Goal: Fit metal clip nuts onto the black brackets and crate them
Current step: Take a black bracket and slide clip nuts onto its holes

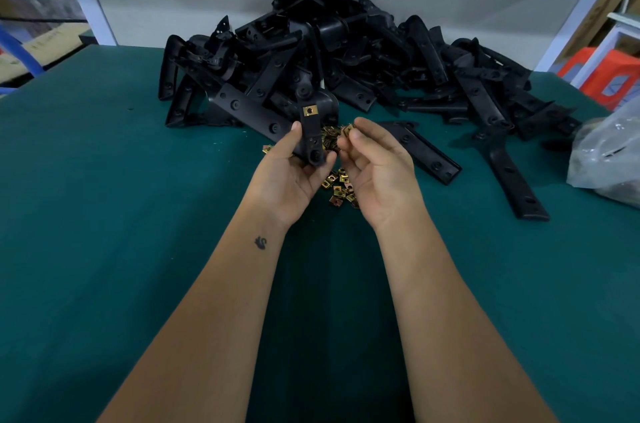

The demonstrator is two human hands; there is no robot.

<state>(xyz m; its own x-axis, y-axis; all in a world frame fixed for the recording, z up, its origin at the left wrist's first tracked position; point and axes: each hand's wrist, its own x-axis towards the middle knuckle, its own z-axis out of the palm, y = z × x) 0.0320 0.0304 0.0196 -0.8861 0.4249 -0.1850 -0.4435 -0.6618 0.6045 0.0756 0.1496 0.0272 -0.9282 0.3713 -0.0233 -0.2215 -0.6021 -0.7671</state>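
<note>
Two bare forearms reach out over the green desk (104, 214), and between the hands lies a loose scatter of brass-coloured clip nuts (339, 188). The left hand (291, 169) has its grip closed around the lower end of one black bracket (311, 135), holding it upright just above the nuts. One clip nut (310, 110) already sits on the bracket's top end, gold against the black. The right hand (377, 166) pinches a second clip nut (347, 130) between thumb and fingertips, just beside the bracket and not yet on it.

So this bracket looks half done: one nut on, another about to go, I'd judge, onto one of the lower holes. How many nuts each bracket needs I cannot tell.

Behind the hands the big heap of black brackets (346, 51) sprawls across the far side of the desk, with a few strays lying flat to the right. I can see no gold on any of them, so they appear still to be fitted. No crate shows anywhere, so nothing can be counted as packed. A crumpled clear plastic bag (606, 152) sits at the right edge; its contents are too dim to name. By the look of it, most of the job lies ahead.
</note>
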